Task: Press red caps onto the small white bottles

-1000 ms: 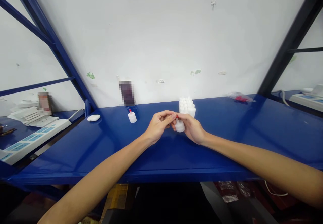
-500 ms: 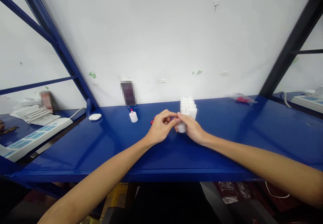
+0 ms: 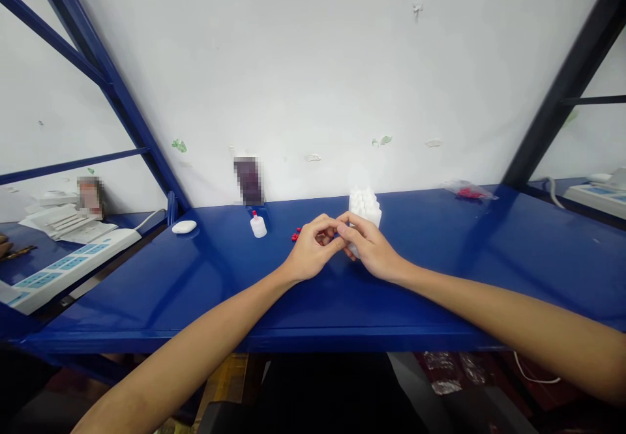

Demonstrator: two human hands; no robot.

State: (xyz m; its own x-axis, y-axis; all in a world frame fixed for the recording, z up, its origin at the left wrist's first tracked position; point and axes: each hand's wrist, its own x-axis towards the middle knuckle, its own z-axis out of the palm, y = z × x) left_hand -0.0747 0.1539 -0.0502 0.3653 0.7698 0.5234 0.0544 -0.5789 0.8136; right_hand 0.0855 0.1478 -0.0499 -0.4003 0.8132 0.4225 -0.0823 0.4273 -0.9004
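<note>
Over the middle of the blue table, my left hand (image 3: 314,249) and my right hand (image 3: 374,249) meet at the fingertips, both closed. A white bottle (image 3: 356,252) shows only in a small patch beside my right hand, whose fingers are around it. The fingers of my left hand pinch close to its top; what is between them is hidden. Several small red caps (image 3: 296,234) lie just past my left hand. Behind my right hand stands a tight group of white bottles (image 3: 366,207) with pointed tips. A single white bottle with a red cap (image 3: 259,227) stands upright to the left.
A white rounded case (image 3: 184,227) lies on the blue table (image 3: 205,290) at left. A clear bag with red pieces (image 3: 471,191) is at back right. Blue posts (image 3: 110,88) rise at left, beside a power strip (image 3: 73,268). A pixelated dark object (image 3: 249,180) leans on the wall.
My right hand's fingers have shifted slightly left over the top of the bottle, covering more of it. More of the red caps shows beside my left hand.
</note>
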